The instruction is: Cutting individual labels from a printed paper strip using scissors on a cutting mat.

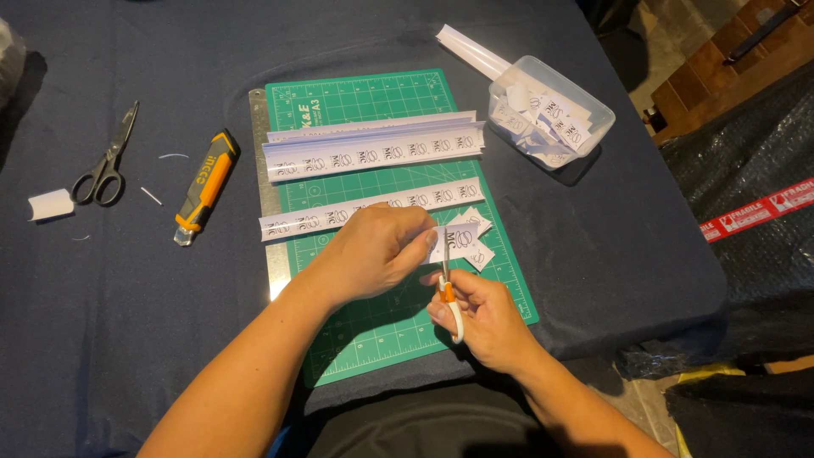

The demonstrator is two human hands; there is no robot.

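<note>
Left hand (373, 250): your fingers are pinched together on the end of a paper strip (373, 208), over the green mat (381, 314).
Right hand (483, 318): closed around small scissors (447, 284) with an orange and white handle — blades point up at the strip's end.
Strip: it lies across the mat's middle, its right end at your fingertips.
Cut pieces (468, 240): a small pile on the mat, just right of the blades.
Stack (373, 148): more printed strips, farther up the mat.
Tub (551, 110): clear plastic, holding cut pieces — right of the mat.
Ruler (270, 203): metal, along the mat's left edge.
Knife (206, 185): orange and black, left of the ruler.
Grey scissors (106, 161): far left, on the dark cloth (102, 322).
</note>
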